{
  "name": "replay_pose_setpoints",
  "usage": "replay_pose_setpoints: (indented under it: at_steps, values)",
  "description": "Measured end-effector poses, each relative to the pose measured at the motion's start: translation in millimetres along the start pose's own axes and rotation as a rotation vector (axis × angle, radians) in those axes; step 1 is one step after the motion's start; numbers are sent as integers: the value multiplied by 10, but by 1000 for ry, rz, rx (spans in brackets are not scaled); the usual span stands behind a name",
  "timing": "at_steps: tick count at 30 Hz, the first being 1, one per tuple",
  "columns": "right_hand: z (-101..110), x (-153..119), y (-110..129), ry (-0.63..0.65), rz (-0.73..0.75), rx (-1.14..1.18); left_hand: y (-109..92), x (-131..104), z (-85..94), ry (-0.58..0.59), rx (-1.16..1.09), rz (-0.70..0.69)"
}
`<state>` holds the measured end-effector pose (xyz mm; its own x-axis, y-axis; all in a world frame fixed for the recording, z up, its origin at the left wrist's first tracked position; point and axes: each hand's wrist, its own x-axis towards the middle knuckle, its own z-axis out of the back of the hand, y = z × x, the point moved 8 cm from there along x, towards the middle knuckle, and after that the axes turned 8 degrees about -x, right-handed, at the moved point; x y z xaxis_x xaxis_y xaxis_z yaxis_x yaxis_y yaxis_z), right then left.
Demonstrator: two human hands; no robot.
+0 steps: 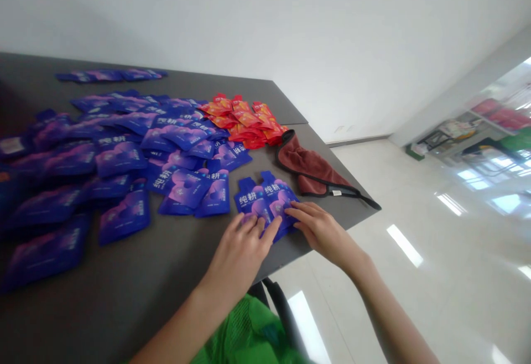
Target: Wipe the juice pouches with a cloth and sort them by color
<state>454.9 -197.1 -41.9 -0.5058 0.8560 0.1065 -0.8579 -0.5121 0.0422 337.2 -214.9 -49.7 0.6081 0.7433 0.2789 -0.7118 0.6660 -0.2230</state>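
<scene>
Two blue-purple spouted pouches lie flat near the table's front edge: a left pouch [250,197] and a right pouch [275,191], edges touching or slightly overlapping. My left hand [244,245] rests its fingertips on their lower part, fingers apart and not wrapped round anything. From the right, my right hand [320,228] lays its stretched fingers on the right pouch's side; its thumb is partly hidden. Just left of them, another purple pouch [215,193] lies beside a large, loose heap of purple pouches [124,154].
Behind the pouches is a pile of red-orange pouches [244,120]. A brown cloth with dark trim [311,166] lies along the right table edge. At the back, a row of purple pouches [112,75] lies near the wall. The grey table [174,275] ends above a shiny floor [398,198].
</scene>
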Motion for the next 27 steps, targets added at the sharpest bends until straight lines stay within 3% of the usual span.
replay_pose_setpoints:
  at_steps: [3, 7, 17, 20, 23, 25, 27]
  values:
    - [5, -13, -60, 3, -13, 14, -22, 15, 40, -44, -28, 45]
    - [-29, -51, -100, 40, -15, 36, -61, 61, 14, 19, -34, 59]
    - [-104, 28, -248, -62, -8, 27, 13, 275, -62, 26, -11, 24]
    - [199, 9, -187, -162, -30, -37, -19, 143, 105, -113, -22, 10]
    - [624, 226, 28, -246, 15, 58, -70, -214, 417, -404, -115, -45]
    - [715, 585, 299, -142, 130, 156, -35, -477, 535, -524, -185, -58]
    - [621, 1016, 633, -2, 287, 111, 47, -659, 537, -538, -212, -43]
